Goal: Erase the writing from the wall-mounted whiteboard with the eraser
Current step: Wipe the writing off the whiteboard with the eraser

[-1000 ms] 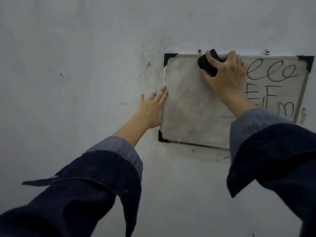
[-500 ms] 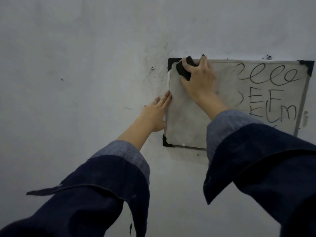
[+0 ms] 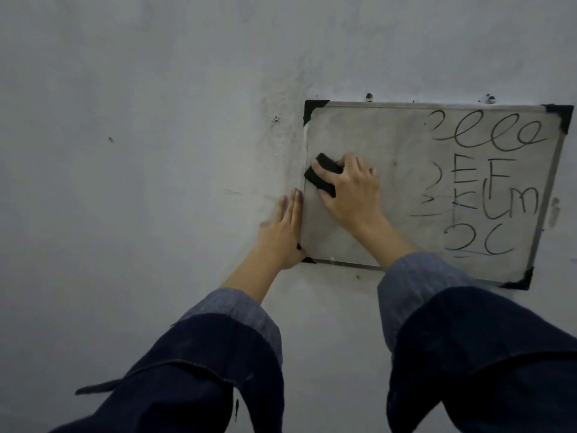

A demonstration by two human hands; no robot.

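the eraser [image 3: 323, 179] is pressed on the whiteboard [image 3: 390, 189] right by its left edge, about mid height. the right hand [image 3: 349, 195] has its fingers curled over it, gripping it. left hand [image 3: 282, 232] is flat with straight fingers, resting on the wall [image 3: 140, 151] and touching the board's left frame, holding nothing, looks like it's steadying things.

progress wise i'd say roughly half done: the left half is wiped to a grey smear, while the writing [image 3: 487, 182] on the right half, loops up top, letters below, is all still there, plus a few faint strokes in the middle.

no room left to go leftward, the frame's right there. open board runs to the right, up to the black corner caps [image 3: 560, 117].
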